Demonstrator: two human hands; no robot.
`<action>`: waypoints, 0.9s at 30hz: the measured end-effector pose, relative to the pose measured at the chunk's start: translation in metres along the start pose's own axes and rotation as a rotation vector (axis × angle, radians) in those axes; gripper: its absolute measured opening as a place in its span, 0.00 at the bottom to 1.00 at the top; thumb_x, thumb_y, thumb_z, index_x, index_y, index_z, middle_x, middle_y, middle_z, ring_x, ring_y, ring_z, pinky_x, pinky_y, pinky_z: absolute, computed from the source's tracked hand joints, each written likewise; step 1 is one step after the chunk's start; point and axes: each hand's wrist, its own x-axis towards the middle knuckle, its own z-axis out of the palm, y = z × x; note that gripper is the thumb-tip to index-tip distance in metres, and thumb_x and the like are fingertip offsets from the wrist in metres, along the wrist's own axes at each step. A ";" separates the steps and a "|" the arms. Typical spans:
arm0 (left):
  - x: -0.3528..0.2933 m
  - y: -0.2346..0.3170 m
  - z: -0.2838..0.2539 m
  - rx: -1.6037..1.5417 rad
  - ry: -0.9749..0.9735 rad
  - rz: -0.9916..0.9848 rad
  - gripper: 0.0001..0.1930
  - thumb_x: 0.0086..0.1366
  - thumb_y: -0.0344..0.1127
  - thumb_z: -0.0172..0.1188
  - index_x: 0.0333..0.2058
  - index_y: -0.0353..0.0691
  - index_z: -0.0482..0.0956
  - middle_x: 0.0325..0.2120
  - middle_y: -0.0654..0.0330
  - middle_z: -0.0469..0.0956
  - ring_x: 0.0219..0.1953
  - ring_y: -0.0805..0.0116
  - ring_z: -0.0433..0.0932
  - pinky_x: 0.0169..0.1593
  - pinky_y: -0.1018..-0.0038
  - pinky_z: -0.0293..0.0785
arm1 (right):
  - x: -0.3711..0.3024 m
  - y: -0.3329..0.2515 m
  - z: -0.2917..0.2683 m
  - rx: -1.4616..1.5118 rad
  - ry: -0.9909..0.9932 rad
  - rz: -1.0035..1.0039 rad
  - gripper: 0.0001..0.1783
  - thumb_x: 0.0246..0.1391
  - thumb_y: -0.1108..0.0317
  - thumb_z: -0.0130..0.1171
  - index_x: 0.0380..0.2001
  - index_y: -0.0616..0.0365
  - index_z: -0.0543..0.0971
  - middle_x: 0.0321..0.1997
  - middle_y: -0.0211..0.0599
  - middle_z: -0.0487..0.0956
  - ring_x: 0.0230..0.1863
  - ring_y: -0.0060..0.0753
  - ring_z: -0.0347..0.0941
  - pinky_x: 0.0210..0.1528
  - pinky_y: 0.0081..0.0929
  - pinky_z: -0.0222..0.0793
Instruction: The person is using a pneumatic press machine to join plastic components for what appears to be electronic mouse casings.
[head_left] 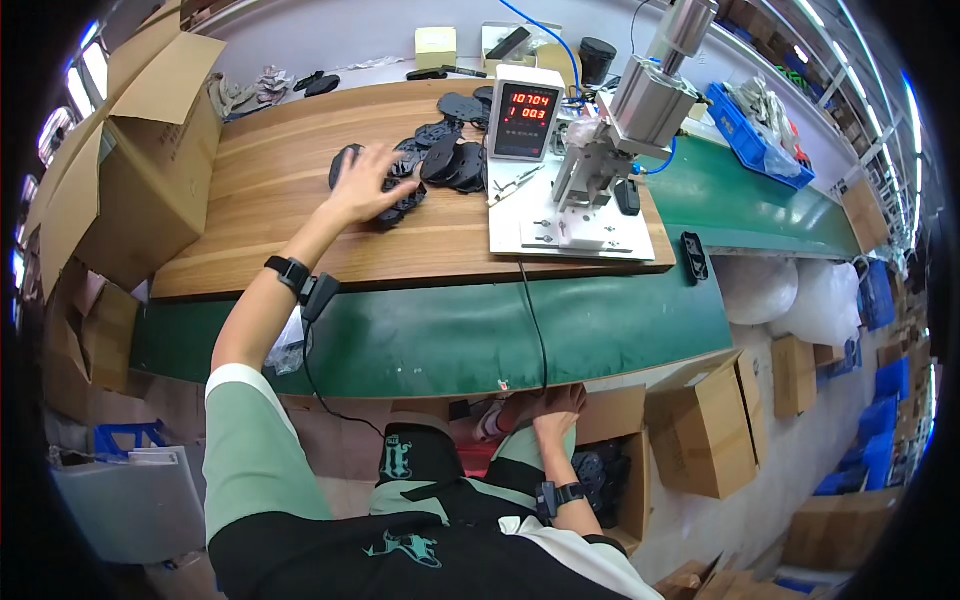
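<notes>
- Left hand (372,185) is released, fingers spread over the left part of a heap of black disc-like parts (457,165) on the wooden board (270,235); whether it touches them is unclear
- Right hand (558,408) is low by the lap, its grip impossible to tell
- Metal press (648,115) and white counter box (525,112) block the heap's right side; a big open carton (165,175) borders the board's left end
- Blue bin (745,140) stands farther right
- The counter shows glowing red digits; pale lettering marks the bin
</notes>
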 end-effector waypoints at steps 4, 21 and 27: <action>-0.005 -0.041 0.020 0.030 0.326 -0.281 0.37 0.69 0.63 0.59 0.70 0.49 0.69 0.70 0.42 0.65 0.74 0.40 0.58 0.75 0.42 0.52 | 0.000 0.016 -0.003 -0.047 0.037 -0.076 0.37 0.53 0.56 0.63 0.65 0.61 0.72 0.67 0.60 0.72 0.66 0.68 0.64 0.70 0.59 0.57; -0.068 -0.042 -0.021 -0.384 0.627 -0.339 0.31 0.54 0.39 0.77 0.56 0.36 0.80 0.51 0.46 0.83 0.52 0.51 0.84 0.57 0.61 0.80 | -0.019 0.020 -0.005 0.040 0.024 -0.013 0.33 0.49 0.63 0.63 0.61 0.61 0.75 0.65 0.53 0.73 0.68 0.64 0.62 0.72 0.61 0.53; -0.134 0.045 -0.054 -0.510 0.718 0.059 0.28 0.59 0.26 0.70 0.59 0.35 0.76 0.53 0.48 0.80 0.54 0.54 0.83 0.57 0.64 0.79 | -0.045 0.018 -0.052 0.336 -0.072 0.082 0.21 0.52 0.73 0.61 0.51 0.64 0.80 0.57 0.53 0.77 0.63 0.59 0.68 0.69 0.54 0.62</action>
